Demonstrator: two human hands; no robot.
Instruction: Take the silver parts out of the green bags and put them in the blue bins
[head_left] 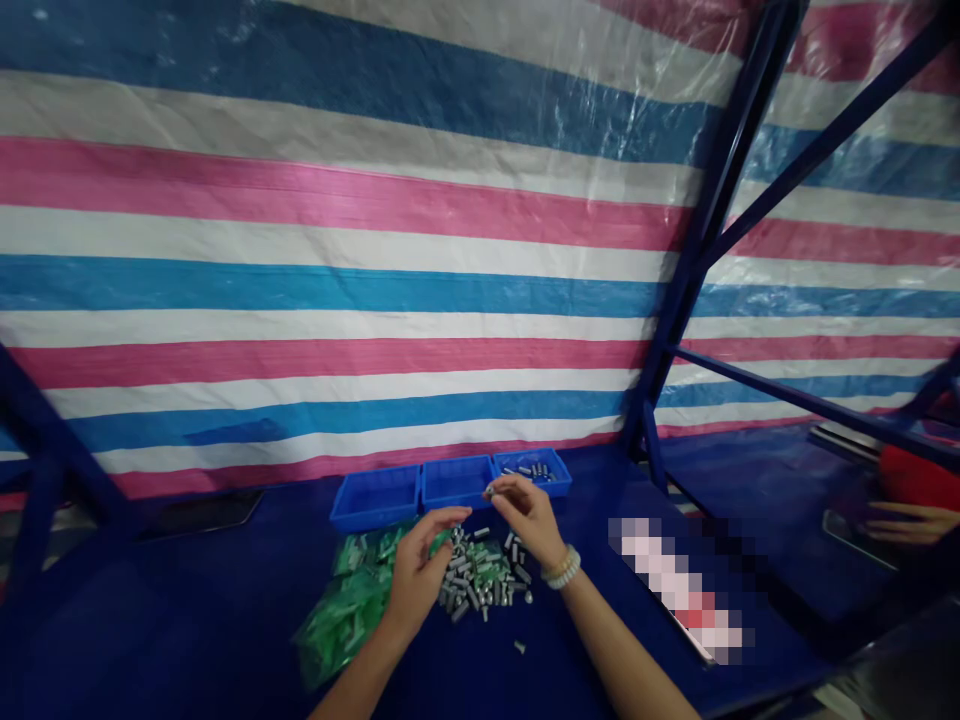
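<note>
My right hand [531, 520], with a beaded bracelet [561, 568] at the wrist, pinches a small metal piece [489, 491] between thumb and fingertips; its exact kind is too small to make out. Beside it, my left hand [420, 560] has its thumb and fingers apart, and nothing shows in it. Below and between both hands spreads a pile of small silvery metal cylinders [480, 585]. Clear plastic bags with green contents [345, 615] lie by my left hand. One loose metal piece [520, 647] lies nearer to me.
Behind the pile stand blue trays: a left one [375, 518], a middle one [459, 500] and a right one [559, 485] with metal pieces. A phone-like slab [709, 655], partly blurred out, lies right. A dark frame post [675, 290] rises there; another person's hand [919, 522] shows beyond.
</note>
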